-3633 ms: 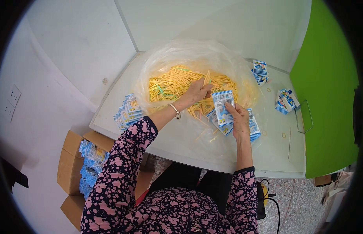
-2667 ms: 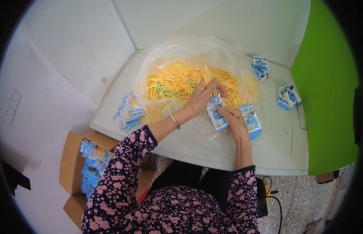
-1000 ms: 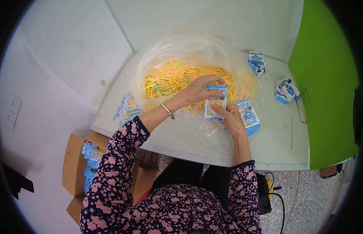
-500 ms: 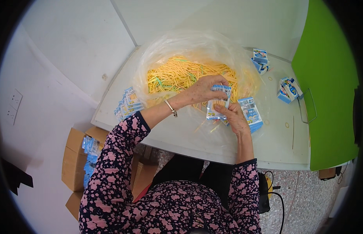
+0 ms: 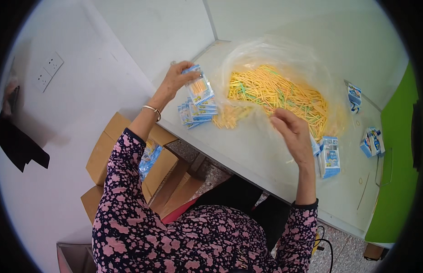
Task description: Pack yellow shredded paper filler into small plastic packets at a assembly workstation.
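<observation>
My left hand point(image 5: 176, 81) pinches the upper end of a small blue-and-white sachet point(image 5: 202, 89) with thin yellow sticks showing through its clear middle. I hold it over a pile of like sachets point(image 5: 197, 115) at the table's left edge. My right hand point(image 5: 295, 135) is over the near side of a large clear plastic bag point(image 5: 269, 50), its fingers curled in toward the thumb; what they hold, if anything, is hidden. A heap of thin yellow sticks point(image 5: 275, 88), with some green and orange ones, fills the open bag. More blue-and-white sachets point(image 5: 330, 159) lie right of my right hand.
Blue-and-white packets point(image 5: 372, 142) and another small group point(image 5: 354, 96) lie at the table's right side, near a green panel point(image 5: 398, 182). Below the left edge stands an open cardboard box point(image 5: 112, 141) holding sachets. Rubber bands and a thin stick point(image 5: 364, 191) lie on the white table.
My left hand has carried the sachet from in front of the bag left to the pile. My right hand has let go of it. The whole view has swung left.
</observation>
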The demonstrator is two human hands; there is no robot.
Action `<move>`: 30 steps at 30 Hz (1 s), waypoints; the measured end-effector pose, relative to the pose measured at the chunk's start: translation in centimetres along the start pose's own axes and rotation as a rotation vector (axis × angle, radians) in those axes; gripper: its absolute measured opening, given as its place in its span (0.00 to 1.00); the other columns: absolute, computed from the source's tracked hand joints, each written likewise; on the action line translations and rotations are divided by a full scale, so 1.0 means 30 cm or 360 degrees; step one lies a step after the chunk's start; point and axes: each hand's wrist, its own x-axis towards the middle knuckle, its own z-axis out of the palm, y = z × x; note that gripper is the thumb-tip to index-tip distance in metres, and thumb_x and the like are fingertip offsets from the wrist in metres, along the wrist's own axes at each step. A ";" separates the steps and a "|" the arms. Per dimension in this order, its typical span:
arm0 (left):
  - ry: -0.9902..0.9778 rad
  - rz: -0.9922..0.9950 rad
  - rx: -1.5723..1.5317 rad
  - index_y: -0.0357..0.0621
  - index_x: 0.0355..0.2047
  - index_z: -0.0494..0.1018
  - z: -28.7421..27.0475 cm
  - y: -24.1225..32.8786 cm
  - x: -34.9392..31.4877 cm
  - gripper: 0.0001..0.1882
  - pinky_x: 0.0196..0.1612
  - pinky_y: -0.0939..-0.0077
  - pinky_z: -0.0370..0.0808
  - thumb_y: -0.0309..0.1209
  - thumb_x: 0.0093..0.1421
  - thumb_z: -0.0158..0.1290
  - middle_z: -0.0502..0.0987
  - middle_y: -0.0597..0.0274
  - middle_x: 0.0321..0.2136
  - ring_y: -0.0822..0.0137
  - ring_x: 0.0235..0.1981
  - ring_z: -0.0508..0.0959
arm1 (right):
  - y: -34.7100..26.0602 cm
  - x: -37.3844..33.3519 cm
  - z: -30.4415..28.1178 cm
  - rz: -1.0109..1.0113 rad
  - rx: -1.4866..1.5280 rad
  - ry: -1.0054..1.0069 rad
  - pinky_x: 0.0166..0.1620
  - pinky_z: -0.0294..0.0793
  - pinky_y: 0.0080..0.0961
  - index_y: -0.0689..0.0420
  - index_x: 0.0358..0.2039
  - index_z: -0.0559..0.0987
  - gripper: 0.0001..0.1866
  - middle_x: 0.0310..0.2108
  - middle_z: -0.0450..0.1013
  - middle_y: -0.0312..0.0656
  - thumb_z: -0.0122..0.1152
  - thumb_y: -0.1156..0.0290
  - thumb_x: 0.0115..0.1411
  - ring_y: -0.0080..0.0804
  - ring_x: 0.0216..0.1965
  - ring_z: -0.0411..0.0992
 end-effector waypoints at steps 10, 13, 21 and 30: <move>-0.0192 0.0029 0.0382 0.28 0.40 0.69 0.085 -0.200 0.052 0.26 0.40 0.75 0.70 0.40 0.50 0.58 0.74 0.53 0.35 0.66 0.37 0.72 | 0.115 0.211 0.459 -0.0437 -0.0413 -0.0458 0.40 0.69 0.29 0.67 0.41 0.72 0.15 0.35 0.72 0.51 0.53 0.71 0.56 0.41 0.35 0.71; 0.0034 -0.0129 0.0269 0.28 0.42 0.68 0.072 -0.198 0.015 0.28 0.41 0.74 0.70 0.43 0.50 0.57 0.72 0.50 0.39 0.66 0.39 0.72 | 0.180 0.257 0.523 -0.0685 -0.0625 -0.0227 0.46 0.66 0.36 0.68 0.44 0.69 0.17 0.43 0.68 0.56 0.51 0.72 0.56 0.50 0.43 0.67; 0.0140 -0.1174 -0.0458 0.28 0.47 0.64 -0.018 -0.254 -0.238 0.34 0.45 0.70 0.70 0.51 0.55 0.52 0.69 0.46 0.44 0.61 0.44 0.71 | 0.256 0.253 0.537 -0.0655 -0.0800 -0.0423 0.50 0.64 0.36 0.68 0.45 0.66 0.18 0.46 0.65 0.56 0.51 0.73 0.55 0.51 0.49 0.63; 0.0118 -0.1082 -0.1433 0.30 0.43 0.68 0.092 -0.316 -0.156 0.28 0.39 0.67 0.76 0.45 0.53 0.56 0.74 0.49 0.39 0.62 0.37 0.77 | 0.279 0.225 0.548 -0.0754 -0.0833 -0.0507 0.50 0.65 0.34 0.65 0.47 0.66 0.18 0.49 0.63 0.50 0.50 0.75 0.55 0.48 0.50 0.63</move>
